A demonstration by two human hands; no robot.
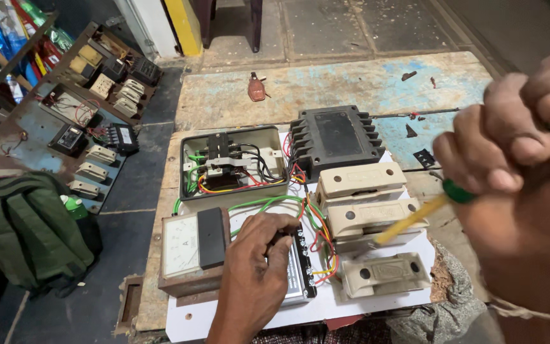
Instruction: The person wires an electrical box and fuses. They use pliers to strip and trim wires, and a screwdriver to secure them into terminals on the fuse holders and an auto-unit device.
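Landmark: white board on the desk, carrying the electrical parts.
Left hand: fingers curled down on a small black-and-silver unit at the board's near edge, right of the meter; how firmly it grips cannot be told.
Right hand: closed around a green-handled screwdriver, its yellow shaft over the cream fuse holders on the board's right.
Box: open at the board's far-left corner, holding a contactor and red, green and black wires.
Risk: likely the tip slips and nicks loose wires beside the left hand.
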